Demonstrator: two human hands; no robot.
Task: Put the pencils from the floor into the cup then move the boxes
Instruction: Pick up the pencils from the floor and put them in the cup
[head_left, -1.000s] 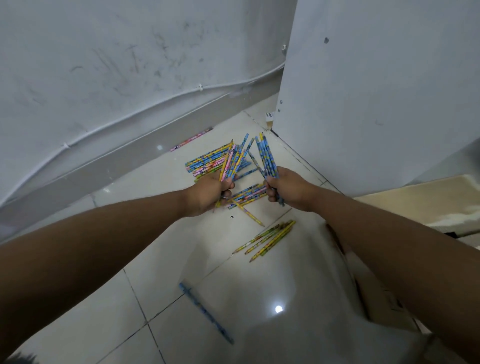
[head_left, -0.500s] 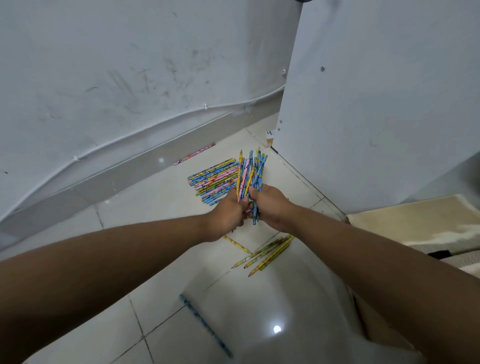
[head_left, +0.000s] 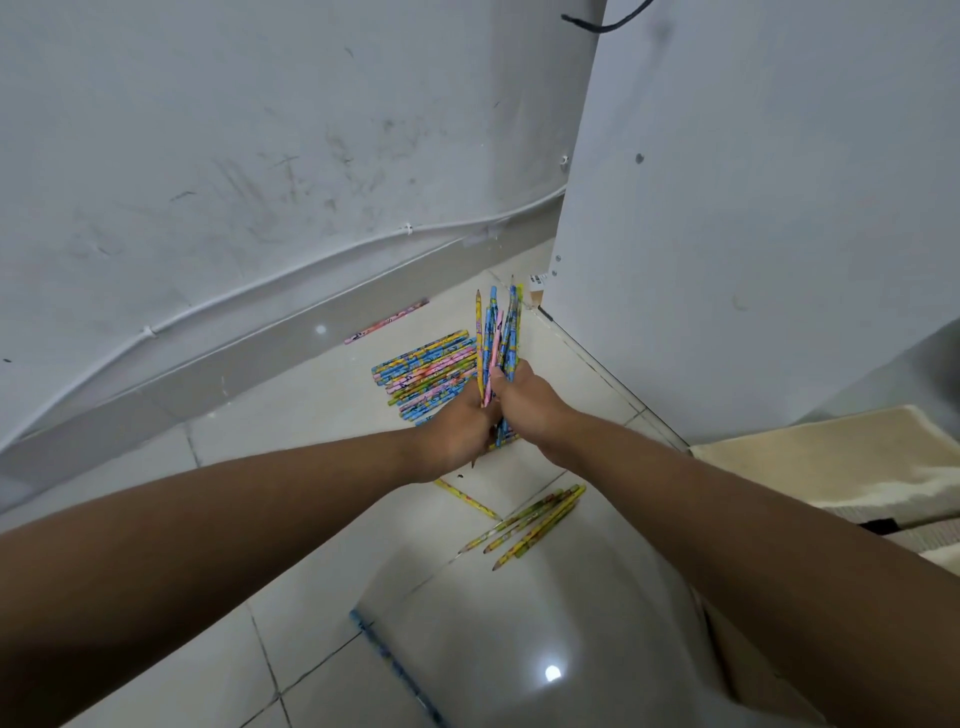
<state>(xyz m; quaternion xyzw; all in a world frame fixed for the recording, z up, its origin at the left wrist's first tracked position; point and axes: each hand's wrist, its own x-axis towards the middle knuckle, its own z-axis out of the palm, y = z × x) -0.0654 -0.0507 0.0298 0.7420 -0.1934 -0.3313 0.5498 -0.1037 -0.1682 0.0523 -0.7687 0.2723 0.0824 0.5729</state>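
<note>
My left hand (head_left: 457, 431) and my right hand (head_left: 524, 397) press together around one upright bundle of colourful pencils (head_left: 497, 332), tips pointing up. Behind the hands a flat pile of pencils (head_left: 426, 374) lies on the white tiled floor. A small group of yellow pencils (head_left: 535, 522) lies nearer me, with one single yellow pencil (head_left: 467, 499) beside it. A lone blue pencil (head_left: 395, 665) lies close to me, and a pink pencil (head_left: 387, 321) rests by the skirting. No cup is in view.
A scuffed white wall (head_left: 260, 156) with a clipped cable runs along the left. A white cabinet panel (head_left: 753, 208) stands at the right, close to the pencils. A beige mat (head_left: 841, 473) lies at the far right. A cardboard box edge (head_left: 727, 660) shows under my right arm.
My two hands, each holding its own bunch, came together and merged the pencils into one upright bundle. The view has tilted up a little.
</note>
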